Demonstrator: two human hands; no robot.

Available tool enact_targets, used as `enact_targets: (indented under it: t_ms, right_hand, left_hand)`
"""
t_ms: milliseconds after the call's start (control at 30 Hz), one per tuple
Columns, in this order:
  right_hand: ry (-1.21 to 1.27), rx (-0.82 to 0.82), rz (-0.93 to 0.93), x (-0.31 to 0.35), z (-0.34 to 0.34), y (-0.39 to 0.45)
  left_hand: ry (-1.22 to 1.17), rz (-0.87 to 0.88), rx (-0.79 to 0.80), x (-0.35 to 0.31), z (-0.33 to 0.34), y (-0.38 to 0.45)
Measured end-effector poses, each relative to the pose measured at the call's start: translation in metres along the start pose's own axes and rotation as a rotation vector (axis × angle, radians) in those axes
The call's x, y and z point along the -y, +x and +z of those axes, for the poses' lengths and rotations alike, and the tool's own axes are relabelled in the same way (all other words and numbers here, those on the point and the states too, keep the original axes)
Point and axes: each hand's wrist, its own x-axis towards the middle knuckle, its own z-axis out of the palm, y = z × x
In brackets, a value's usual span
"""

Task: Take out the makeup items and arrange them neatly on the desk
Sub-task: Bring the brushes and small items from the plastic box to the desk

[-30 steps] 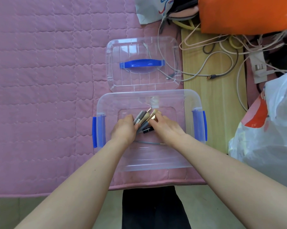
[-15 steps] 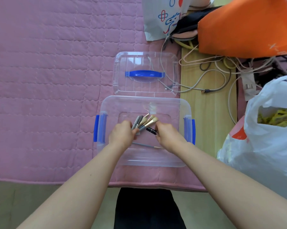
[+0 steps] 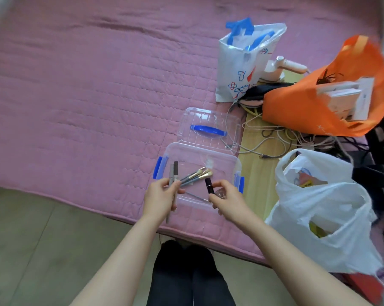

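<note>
Pink quilted cover (image 3: 76, 96): spread over the surface, filling the left and upper field; grey floor below its near edge.

Left hand (image 3: 159, 198): fingers curled round a bundle of makeup items. Two grey pencils (image 3: 173, 171) stand up out of the grip, lower ends showing beneath the hand; several brushes (image 3: 197, 175) fan rightward from the same grip, pale bristle tips pointing up and right over the box.

Clear plastic box (image 3: 222, 159): open, blue side clasps, near the cover's right edge, below both hands. One thin stick (image 3: 195, 196) lies on its floor between the hands.

Clear lid (image 3: 208, 120): blue handle, lying flat just beyond the box, touching its far rim.

Dark lipstick tube (image 3: 209, 185): upright, pinched at its lower end between thumb and fingers of the right hand (image 3: 227, 202), held over the box, just right of the brush tips.

White printed bag (image 3: 241, 62): upright, beyond the lid.

Wooden strip (image 3: 255, 177): right of the box, with tangled cables (image 3: 275, 140) across it.

Orange bag (image 3: 319, 102): far right, boxes inside.

White plastic bag (image 3: 330, 213): near right, open-mouthed.
</note>
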Motion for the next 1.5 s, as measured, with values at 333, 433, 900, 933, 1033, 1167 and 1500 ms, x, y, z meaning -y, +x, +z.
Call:
enact_targets:
  t_ms: [333,433,900,933,1033,1167,1500]
  right_hand:
    - [0.174,0.168,0.037,0.066,0.026,-0.095]
    - [0.127,0.211,0.02,0.079,0.047,-0.112]
    - [-0.19,0.413,-0.141,0.139,0.2,-0.173]
    - [-0.206,0.426,-0.146,0.145,0.215,-0.177]
    - [-0.284,0.46,-0.191,0.165,0.26,-0.19]
    - [-0.368,0.502,-0.319,0.199,0.32,-0.212]
    - [-0.048,0.8,0.022,0.295,0.449,-0.245]
  left_hand:
    - [-0.38,-0.057,-0.215,-0.014,-0.063,-0.123]
    - [-0.456,-0.066,-0.281,-0.008,-0.08,-0.151]
    - [-0.586,-0.173,-0.579,0.073,-0.21,-0.24]
    - [-0.579,-0.179,-0.6,0.082,-0.224,-0.245]
    - [-0.535,-0.194,-0.662,0.105,-0.268,-0.259]
    - [-0.514,-0.212,-0.711,0.133,-0.328,-0.274]
    - [-0.648,-0.251,-0.797,0.172,-0.449,-0.278]
